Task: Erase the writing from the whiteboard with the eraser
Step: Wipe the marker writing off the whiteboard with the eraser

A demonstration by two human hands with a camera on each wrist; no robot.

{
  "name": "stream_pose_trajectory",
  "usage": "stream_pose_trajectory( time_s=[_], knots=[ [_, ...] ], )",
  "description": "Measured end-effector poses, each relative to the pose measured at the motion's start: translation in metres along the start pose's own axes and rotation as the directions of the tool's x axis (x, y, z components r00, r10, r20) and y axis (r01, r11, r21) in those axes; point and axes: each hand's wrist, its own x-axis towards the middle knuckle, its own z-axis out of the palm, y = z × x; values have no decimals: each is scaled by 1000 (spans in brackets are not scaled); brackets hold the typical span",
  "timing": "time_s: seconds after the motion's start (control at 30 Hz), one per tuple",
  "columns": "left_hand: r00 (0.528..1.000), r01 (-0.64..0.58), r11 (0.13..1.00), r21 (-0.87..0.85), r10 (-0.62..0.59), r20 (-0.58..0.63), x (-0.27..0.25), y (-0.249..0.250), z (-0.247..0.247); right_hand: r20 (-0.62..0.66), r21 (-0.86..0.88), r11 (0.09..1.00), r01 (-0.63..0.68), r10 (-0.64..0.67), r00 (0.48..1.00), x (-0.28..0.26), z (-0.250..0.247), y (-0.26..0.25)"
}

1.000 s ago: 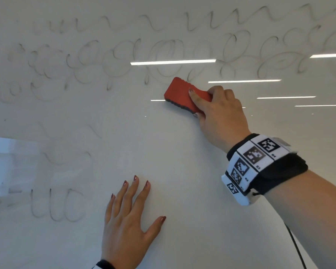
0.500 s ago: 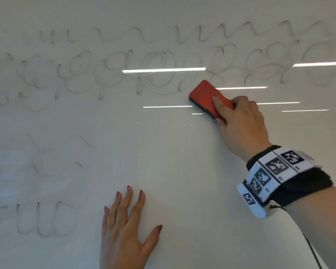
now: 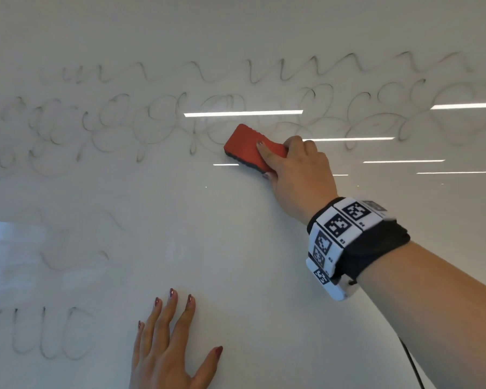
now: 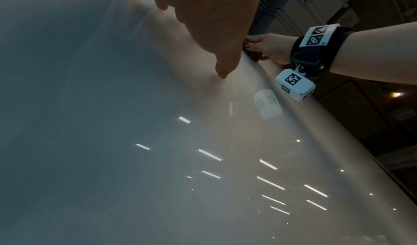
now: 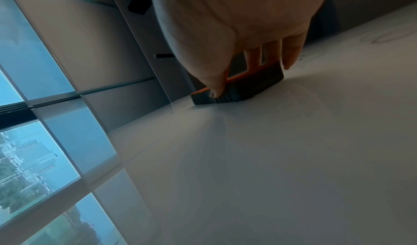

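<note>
A person stands at a whiteboard [image 3: 236, 234]. The right hand [image 3: 298, 175] grasps a red eraser [image 3: 247, 147] with a dark felt bottom. One finger lies flat along the red top, and the thumb presses the lower edge. In the right wrist view the thumb and fingers [image 5: 291, 52] pinch the eraser [image 5: 243, 84] from both sides, and its dark felt sits flat on the board [image 5: 270, 159]. The eraser is a little above the middle of the board, at about 12 o'clock from the left hand [image 3: 169, 352], and well apart from it.

The left hand lies flat on the board near the bottom, fingers straight and spread, holding nothing. The left wrist view shows its fingertips [image 4: 222, 72] touching the board [image 4: 112, 141], with the right hand [image 4: 268, 47] farther off.

Faint grey writing [image 3: 157, 122] is on the board. A row of loops runs right at the eraser's top end, at 9 o'clock and 3 o'clock from it. A wavy row [image 3: 292, 68] runs above that. More faded marks [image 3: 54, 332] sit at 9 o'clock from the left hand. The board below the eraser looks wiped.

A black band with white square tags [image 3: 345, 234] wraps the right wrist.
</note>
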Motion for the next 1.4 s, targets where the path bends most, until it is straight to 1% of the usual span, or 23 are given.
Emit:
stream_pose_trajectory(
  time_s=[0.17,0.27,0.37,0.5,0.6,0.73,0.83,0.97,1.17,1.3,1.4],
  knots=[
    [999,49,998,-50,-50,-6,3,10,0,-25,4,996,-92,92,995,8,-4,26],
    [1000,-15,999,-38,15,0,9,21,-1,-42,11,987,-163,163,986,0,-5,45],
    [998,-57,998,-36,56,-21,23,37,-4,-53,27,982,-189,190,980,-11,-3,55],
    [996,-66,998,-23,64,-61,48,51,-11,-52,37,983,-177,179,982,-21,2,51],
    [997,-37,999,-14,36,-63,60,51,-15,-51,56,986,-160,163,985,-27,5,43],
    [998,-41,999,-7,41,-45,60,46,-14,-30,54,995,-78,80,996,-34,9,18],
    [997,-48,999,-14,47,-56,59,45,-13,-22,23,999,-29,29,999,-24,7,8],
    [997,-46,999,-9,45,-70,60,45,-13,-20,-25,1000,-5,4,1000,-4,0,17],
    [995,-40,999,-13,39,-89,62,47,-12,-41,-37,997,-71,70,997,9,-8,46],
    [995,-40,999,-4,39,-90,62,47,-12,-58,-19,991,-129,128,990,3,-11,62],
    [995,-39,999,-1,39,-92,62,48,-12,-66,33,990,-141,142,988,-9,-9,62]
  ],
)
